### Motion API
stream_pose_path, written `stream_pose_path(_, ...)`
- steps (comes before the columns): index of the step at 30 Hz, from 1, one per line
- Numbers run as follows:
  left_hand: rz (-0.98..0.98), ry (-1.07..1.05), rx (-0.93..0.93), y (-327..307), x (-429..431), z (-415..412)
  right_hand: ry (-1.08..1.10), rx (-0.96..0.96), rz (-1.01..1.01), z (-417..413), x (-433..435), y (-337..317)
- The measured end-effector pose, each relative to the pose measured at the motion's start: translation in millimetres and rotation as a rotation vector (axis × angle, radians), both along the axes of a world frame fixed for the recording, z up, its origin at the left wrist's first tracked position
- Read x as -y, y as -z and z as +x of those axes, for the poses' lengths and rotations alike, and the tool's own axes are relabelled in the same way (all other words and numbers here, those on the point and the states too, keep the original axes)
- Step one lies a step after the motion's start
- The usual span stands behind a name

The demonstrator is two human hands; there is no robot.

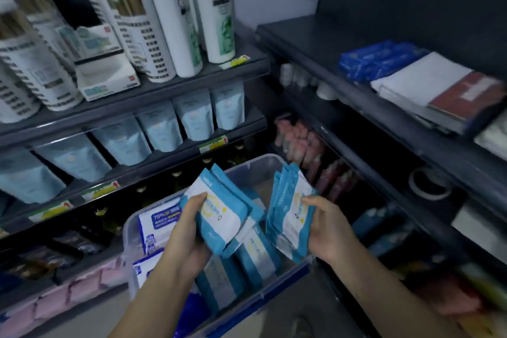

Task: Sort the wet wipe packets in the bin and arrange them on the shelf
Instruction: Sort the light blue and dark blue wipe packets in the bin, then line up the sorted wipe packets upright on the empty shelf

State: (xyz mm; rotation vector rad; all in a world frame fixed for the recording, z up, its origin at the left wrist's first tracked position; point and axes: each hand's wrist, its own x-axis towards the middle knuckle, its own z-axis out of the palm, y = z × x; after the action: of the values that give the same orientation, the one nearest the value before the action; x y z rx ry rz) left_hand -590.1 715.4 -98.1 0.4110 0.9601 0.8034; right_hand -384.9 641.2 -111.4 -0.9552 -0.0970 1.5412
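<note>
I hold two little piles of blue and white wet wipe packets, one pile in each hand, just above the bin. The left pile (219,211) lies tipped to the right in my left hand (186,236). My thumb (197,199) lies across the white front of the top packet, and my other fingers curl round the back, where I cannot see them. The right pile (290,214) stands more upright in my right hand (326,230). That thumb (310,200) presses on the front too, and the fingers wrap behind. The two piles are near each other but do not touch.

Under them, more of the same blue packets (252,255) stand on edge inside the clear bin (255,164). At the left side of the bin are white packets with dark blue print (159,225).

The bin sits in the corner between dark shelves. On the left shelves I see tall white bottles (170,22) up high and pale blue pouches (162,129) in a row below them. On the right shelf (315,44) lie dark blue packs (375,60).
</note>
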Motion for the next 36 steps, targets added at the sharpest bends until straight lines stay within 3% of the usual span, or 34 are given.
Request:
stream_pose_path(6,0.015,0.358,-0.01,-13,29,43,0.232,-0.027,0.034,2,75,-18)
stream_pose_path(18,0.435,0.891,-0.109,-56,145,176,0.785,0.203,-0.068,51,270,-66)
stream_pose_path(27,0.806,1.315,-0.137,-78,325,260,0.962,0.609,-0.144,65,448,-85)
stream_pose_path(36,0.956,1.442,0.004,-93,534,311,1.178,0.672,-0.22,84,641,-92)
